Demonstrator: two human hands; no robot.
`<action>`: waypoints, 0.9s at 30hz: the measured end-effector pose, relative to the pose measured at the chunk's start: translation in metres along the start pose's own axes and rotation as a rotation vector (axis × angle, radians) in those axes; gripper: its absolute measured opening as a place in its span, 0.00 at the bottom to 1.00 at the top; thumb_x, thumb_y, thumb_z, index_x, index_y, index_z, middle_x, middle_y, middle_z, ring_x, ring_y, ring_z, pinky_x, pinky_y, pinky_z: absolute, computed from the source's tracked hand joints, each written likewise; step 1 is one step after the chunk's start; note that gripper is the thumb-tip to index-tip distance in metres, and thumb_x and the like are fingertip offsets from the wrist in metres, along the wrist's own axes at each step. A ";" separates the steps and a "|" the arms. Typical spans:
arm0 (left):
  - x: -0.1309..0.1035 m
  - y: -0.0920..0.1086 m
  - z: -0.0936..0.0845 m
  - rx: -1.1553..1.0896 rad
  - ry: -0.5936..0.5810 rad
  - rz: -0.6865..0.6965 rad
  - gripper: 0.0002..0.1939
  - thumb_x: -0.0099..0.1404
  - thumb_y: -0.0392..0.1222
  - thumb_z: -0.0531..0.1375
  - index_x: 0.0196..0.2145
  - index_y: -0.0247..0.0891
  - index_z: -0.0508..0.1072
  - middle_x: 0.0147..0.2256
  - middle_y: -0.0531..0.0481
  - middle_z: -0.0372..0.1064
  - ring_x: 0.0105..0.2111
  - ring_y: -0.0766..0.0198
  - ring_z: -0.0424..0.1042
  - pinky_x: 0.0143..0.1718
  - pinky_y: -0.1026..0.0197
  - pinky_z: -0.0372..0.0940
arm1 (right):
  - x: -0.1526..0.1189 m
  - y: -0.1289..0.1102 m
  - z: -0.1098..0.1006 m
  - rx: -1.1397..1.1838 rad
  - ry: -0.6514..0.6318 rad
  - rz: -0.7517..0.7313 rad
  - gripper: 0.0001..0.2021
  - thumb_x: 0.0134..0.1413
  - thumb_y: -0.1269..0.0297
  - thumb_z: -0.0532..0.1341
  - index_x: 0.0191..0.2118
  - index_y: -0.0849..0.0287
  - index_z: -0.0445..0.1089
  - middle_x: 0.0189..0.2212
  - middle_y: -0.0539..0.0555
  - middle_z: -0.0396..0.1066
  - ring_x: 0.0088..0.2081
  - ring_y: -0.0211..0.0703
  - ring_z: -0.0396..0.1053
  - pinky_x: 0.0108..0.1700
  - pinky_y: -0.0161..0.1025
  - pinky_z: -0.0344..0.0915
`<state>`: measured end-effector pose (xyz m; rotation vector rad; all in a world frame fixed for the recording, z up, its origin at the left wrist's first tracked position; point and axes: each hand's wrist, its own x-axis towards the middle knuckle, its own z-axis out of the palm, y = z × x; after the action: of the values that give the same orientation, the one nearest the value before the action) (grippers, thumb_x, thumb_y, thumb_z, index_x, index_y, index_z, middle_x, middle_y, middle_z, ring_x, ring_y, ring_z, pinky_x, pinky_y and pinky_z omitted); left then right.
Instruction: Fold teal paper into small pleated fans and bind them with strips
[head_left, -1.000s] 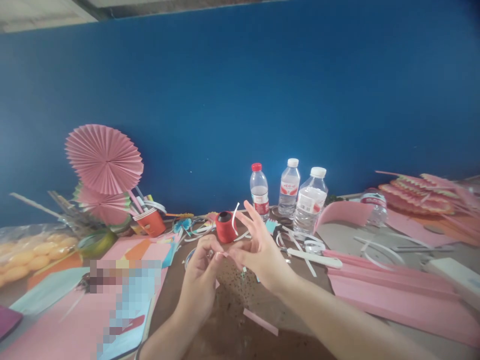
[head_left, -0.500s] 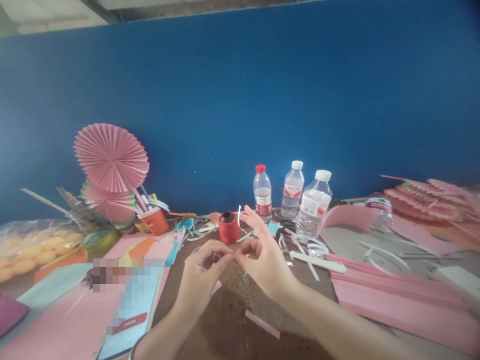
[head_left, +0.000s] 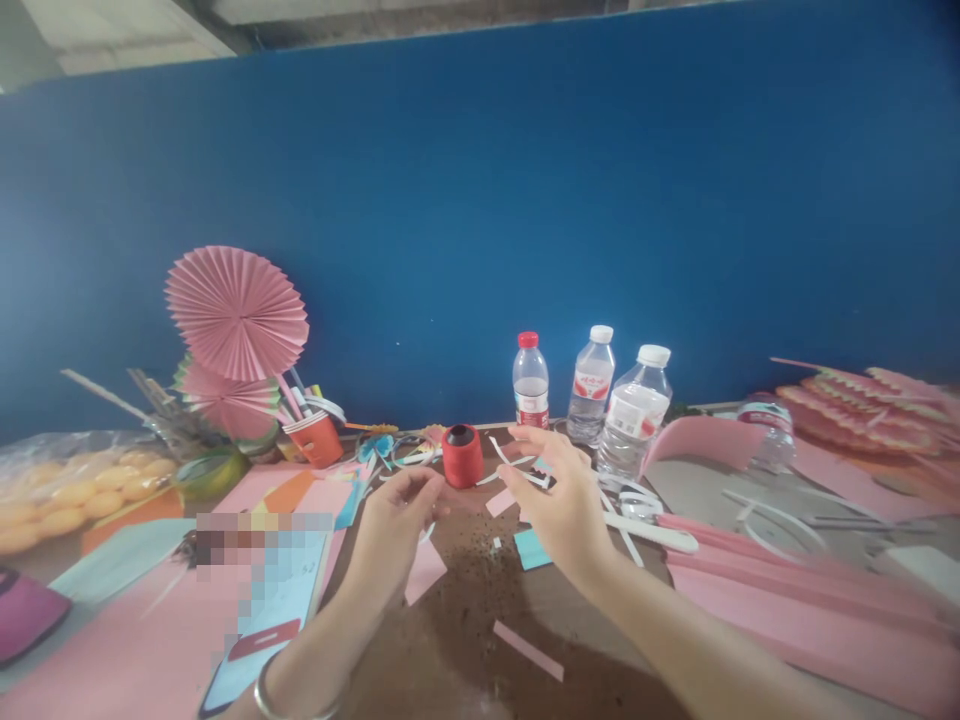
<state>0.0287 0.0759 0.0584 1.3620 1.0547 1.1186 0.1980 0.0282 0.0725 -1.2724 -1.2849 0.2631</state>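
Observation:
My left hand point(head_left: 397, 525) is above the brown board, thumb and fingers pinched together. What they hold, if anything, cannot be made out. A small pink paper piece point(head_left: 426, 572) lies just below it. Opposite, my right hand point(head_left: 566, 500) has its fingers curved and apart. A curled white strip point(head_left: 504, 452) shows by its fingertips; whether it touches them I cannot tell. Under this hand lie a turquoise paper piece point(head_left: 532, 550) and a pink scrap point(head_left: 500, 502). Between and beyond both hands stands a red thread spool point(head_left: 463, 460).
Bottles point(head_left: 592, 390) stand at the back before a blue wall point(head_left: 450, 200). Pink paper fans point(head_left: 238, 315) and an orange cup of pens point(head_left: 315, 440) are at left, near a phone point(head_left: 259, 640). A white-handled tool point(head_left: 652, 533) and pink sheets point(head_left: 787, 600) lie right.
My hands have moved apart from fingertips meeting, and the right fingers have spread. Paper pieces under them now show more. The view has shifted slightly.

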 end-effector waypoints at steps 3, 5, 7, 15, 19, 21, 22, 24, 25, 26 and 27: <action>0.004 -0.003 -0.003 0.097 -0.003 0.026 0.12 0.55 0.47 0.60 0.29 0.34 0.72 0.24 0.49 0.70 0.24 0.67 0.66 0.27 0.65 0.61 | -0.002 -0.008 -0.001 0.198 -0.103 0.105 0.10 0.47 0.66 0.60 0.39 0.55 0.67 0.29 0.51 0.71 0.33 0.42 0.66 0.36 0.40 0.62; 0.003 -0.004 -0.003 0.135 0.005 0.034 0.11 0.54 0.46 0.60 0.28 0.34 0.73 0.25 0.49 0.71 0.25 0.67 0.67 0.29 0.65 0.62 | -0.009 -0.013 0.006 0.379 -0.210 0.250 0.07 0.45 0.64 0.61 0.34 0.57 0.68 0.26 0.50 0.69 0.27 0.38 0.65 0.30 0.36 0.61; 0.000 -0.003 0.000 0.140 0.009 0.027 0.10 0.53 0.44 0.61 0.28 0.34 0.74 0.25 0.50 0.71 0.25 0.67 0.67 0.30 0.65 0.63 | -0.017 -0.016 0.015 0.529 -0.308 0.415 0.06 0.43 0.64 0.63 0.30 0.59 0.69 0.23 0.49 0.68 0.25 0.36 0.63 0.28 0.33 0.59; -0.014 0.007 0.008 -0.056 -0.183 -0.018 0.08 0.55 0.40 0.61 0.33 0.36 0.76 0.26 0.50 0.73 0.28 0.66 0.69 0.33 0.66 0.64 | -0.022 -0.010 0.027 0.705 -0.316 0.563 0.04 0.44 0.67 0.62 0.25 0.61 0.68 0.17 0.46 0.63 0.21 0.31 0.57 0.26 0.30 0.54; -0.013 0.008 0.008 -0.111 -0.242 -0.038 0.09 0.56 0.41 0.61 0.33 0.36 0.77 0.28 0.48 0.74 0.31 0.63 0.70 0.37 0.62 0.64 | -0.019 -0.009 0.025 0.731 -0.290 0.562 0.04 0.43 0.68 0.62 0.24 0.62 0.68 0.18 0.46 0.63 0.21 0.30 0.58 0.25 0.30 0.54; -0.012 0.008 0.008 -0.082 -0.255 -0.031 0.09 0.56 0.41 0.61 0.33 0.36 0.77 0.29 0.48 0.74 0.31 0.63 0.70 0.37 0.62 0.64 | -0.018 -0.009 0.026 0.747 -0.291 0.562 0.04 0.42 0.68 0.63 0.24 0.62 0.68 0.18 0.46 0.64 0.21 0.31 0.58 0.25 0.30 0.54; -0.012 0.009 0.007 -0.060 -0.255 -0.023 0.09 0.56 0.42 0.60 0.34 0.36 0.77 0.29 0.48 0.74 0.31 0.63 0.70 0.37 0.62 0.64 | -0.018 -0.009 0.026 0.754 -0.296 0.563 0.04 0.42 0.68 0.63 0.24 0.62 0.68 0.18 0.46 0.64 0.21 0.31 0.58 0.25 0.30 0.54; -0.011 0.009 0.007 -0.014 -0.238 -0.001 0.10 0.56 0.42 0.60 0.34 0.36 0.77 0.28 0.48 0.74 0.30 0.64 0.70 0.35 0.63 0.64 | -0.018 -0.009 0.026 0.766 -0.303 0.568 0.04 0.42 0.68 0.63 0.24 0.61 0.67 0.17 0.46 0.63 0.21 0.31 0.58 0.25 0.31 0.54; -0.011 0.010 0.006 0.008 -0.228 0.010 0.09 0.56 0.42 0.60 0.33 0.36 0.77 0.27 0.48 0.74 0.29 0.64 0.69 0.34 0.64 0.64 | -0.018 -0.009 0.026 0.770 -0.307 0.569 0.04 0.42 0.68 0.63 0.24 0.61 0.67 0.17 0.45 0.63 0.20 0.31 0.58 0.25 0.31 0.54; -0.011 0.010 0.006 0.025 -0.220 0.018 0.09 0.56 0.42 0.60 0.33 0.35 0.77 0.27 0.49 0.74 0.29 0.65 0.69 0.33 0.65 0.64 | -0.018 -0.009 0.025 0.772 -0.314 0.572 0.05 0.42 0.68 0.63 0.24 0.61 0.67 0.16 0.45 0.63 0.20 0.31 0.58 0.25 0.31 0.54; -0.011 0.011 0.006 0.038 -0.213 0.023 0.09 0.56 0.42 0.60 0.32 0.35 0.77 0.26 0.49 0.74 0.28 0.65 0.69 0.32 0.66 0.64 | -0.018 -0.010 0.025 0.775 -0.321 0.576 0.05 0.42 0.68 0.63 0.24 0.61 0.67 0.16 0.45 0.63 0.20 0.31 0.58 0.25 0.31 0.54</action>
<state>0.0326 0.0636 0.0681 1.4903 0.9113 0.9504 0.1669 0.0245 0.0644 -0.8977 -0.8868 1.2855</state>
